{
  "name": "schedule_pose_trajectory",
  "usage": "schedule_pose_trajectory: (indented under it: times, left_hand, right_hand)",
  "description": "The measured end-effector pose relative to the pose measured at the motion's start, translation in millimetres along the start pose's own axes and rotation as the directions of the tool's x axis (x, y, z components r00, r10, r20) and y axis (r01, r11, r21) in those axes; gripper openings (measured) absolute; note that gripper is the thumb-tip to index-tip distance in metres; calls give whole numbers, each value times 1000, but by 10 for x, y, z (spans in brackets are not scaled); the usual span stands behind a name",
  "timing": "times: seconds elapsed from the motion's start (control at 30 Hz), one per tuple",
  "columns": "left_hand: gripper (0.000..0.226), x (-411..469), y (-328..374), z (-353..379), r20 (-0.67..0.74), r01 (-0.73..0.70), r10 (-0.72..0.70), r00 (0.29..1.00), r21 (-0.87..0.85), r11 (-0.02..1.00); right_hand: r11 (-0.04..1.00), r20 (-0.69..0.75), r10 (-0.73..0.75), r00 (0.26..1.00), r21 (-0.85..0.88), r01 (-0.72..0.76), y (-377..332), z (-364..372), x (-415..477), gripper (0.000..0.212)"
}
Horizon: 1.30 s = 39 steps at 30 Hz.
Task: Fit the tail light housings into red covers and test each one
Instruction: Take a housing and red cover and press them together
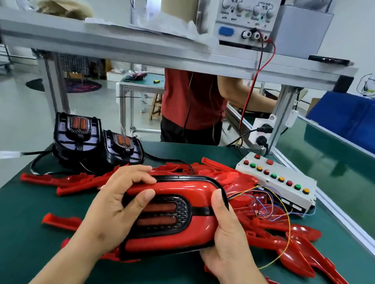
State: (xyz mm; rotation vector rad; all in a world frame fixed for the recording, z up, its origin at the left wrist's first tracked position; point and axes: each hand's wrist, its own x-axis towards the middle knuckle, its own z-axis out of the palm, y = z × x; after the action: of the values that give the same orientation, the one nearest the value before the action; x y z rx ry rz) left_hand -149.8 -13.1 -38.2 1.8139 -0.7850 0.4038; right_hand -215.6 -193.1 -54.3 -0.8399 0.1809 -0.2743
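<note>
Both hands hold one tail light (173, 212) above the green mat: a glossy red cover with a black housing seated in it, its dark oval lamp window facing up. My left hand (113, 208) grips the left end, thumb pressed on the lamp window's edge. My right hand (224, 237) clasps the right end, thumb on the black rim. Two bare black housings (77, 136) (122, 148) stand upright at the back left, with black cables. Loose red covers (287, 237) lie piled under and around the held light.
A white test box (278, 180) with coloured buttons and thin wires sits at the right, beside a green conveyor (343, 164). A power supply (245, 15) stands on the shelf overhead. A person in a red shirt (191, 100) stands beyond the bench.
</note>
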Motion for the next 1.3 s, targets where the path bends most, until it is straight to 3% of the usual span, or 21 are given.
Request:
schedule_pose_trajectory:
  times: [0.13,0.27,0.4,0.53,0.63,0.83,0.97,1.13,1.3]
  left_hand:
    - [17,-19,18,18,3,-7,7,1000,-39,999]
    - [13,-64,17,65,-4,24,-24,1000,-119,993]
    - [16,-115,51,96,14,127,-130,991,-333,934]
    - [17,-113,14,76,-12,134,-140,990,-229,964]
    - [19,-119,19,85,1,144,-151,989,-292,946]
    - [26,-125,11,142,-64,87,-114,991,-333,939]
    - [26,-133,7,180,-70,109,-143,987,-360,926]
    - [21,-117,26,227,-83,148,-194,977,-388,910]
    - [13,-105,0,219,-44,229,-281,959,-466,855]
  right_hand:
    - [1000,21,-16,1000,-1,16,25,-37,-11,91]
    - [999,46,-10,999,33,9,66,-74,-36,73]
    - [1000,49,12,999,27,-14,53,-92,-45,57]
    - [999,37,30,999,26,-31,49,-73,-60,53]
    - [998,30,41,999,40,-42,52,-62,-67,49]
    - [1000,27,13,1000,24,-14,15,-61,-56,73]
    - [999,-19,1,1000,42,-1,34,-94,-40,52]
    - [1000,-55,-5,999,8,5,26,-105,-28,49]
    - [991,-30,2,1000,-135,-6,-36,-120,-15,67]
